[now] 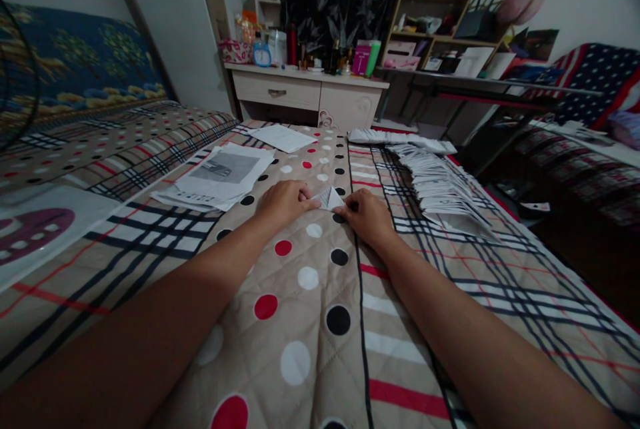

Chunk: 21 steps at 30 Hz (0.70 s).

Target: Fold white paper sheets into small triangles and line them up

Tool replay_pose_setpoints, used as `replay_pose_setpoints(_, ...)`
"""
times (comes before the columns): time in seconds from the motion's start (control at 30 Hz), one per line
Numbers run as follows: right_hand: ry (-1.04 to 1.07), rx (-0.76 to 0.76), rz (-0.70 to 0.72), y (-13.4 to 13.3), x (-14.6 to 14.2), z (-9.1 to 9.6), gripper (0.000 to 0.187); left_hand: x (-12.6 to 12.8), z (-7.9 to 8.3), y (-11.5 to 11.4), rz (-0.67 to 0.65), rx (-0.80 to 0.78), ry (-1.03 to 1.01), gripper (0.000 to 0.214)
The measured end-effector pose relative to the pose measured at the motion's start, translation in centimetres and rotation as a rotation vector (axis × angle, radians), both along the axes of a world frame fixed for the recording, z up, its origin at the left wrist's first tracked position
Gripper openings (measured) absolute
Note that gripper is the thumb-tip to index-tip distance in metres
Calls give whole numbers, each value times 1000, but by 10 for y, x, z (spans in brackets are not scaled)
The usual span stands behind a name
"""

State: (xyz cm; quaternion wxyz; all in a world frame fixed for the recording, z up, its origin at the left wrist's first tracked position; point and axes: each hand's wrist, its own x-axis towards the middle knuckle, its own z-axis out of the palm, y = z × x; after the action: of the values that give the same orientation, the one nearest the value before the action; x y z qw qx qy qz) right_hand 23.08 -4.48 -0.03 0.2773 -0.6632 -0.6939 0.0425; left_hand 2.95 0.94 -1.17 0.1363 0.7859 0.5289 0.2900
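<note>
Pinching a small folded paper (330, 198) on the quilt (310, 322): left hand (285, 201) at its nine o'clock, right hand (367, 216) at four o'clock, fingertips closed on its edges. Row of folded papers (440, 186) at two o'clock, printed sheets (223, 176) at ten.

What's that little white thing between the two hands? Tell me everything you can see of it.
It is a small folded paper, white with faint grey print, creased into a roughly triangular shape with a raised point. It looks thin and light. It lies on the dotted bedspread, between the left hand and the right hand, whose fingertips meet its two sides. Whether they pinch it or just press it is unclear.
</note>
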Motion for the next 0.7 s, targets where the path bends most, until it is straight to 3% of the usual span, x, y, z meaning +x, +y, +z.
replay_pose_setpoints(0.2,207,-32,88,-1,3,-3,16,10,9,-12,-191,-30,-283,18)
replay_pose_setpoints(0.37,457,-14,152,-1,-1,-6,20,20,17,-21,-223,-120,-421,15)
replay_pose_setpoints(0.5,690,41,273,-3,-7,-3,20,20,14,-21,-290,-157,-418,15)
replay_pose_setpoints(0.7,729,51,319,-7,-10,3,18,24,14,-26,-362,-157,-332,19)
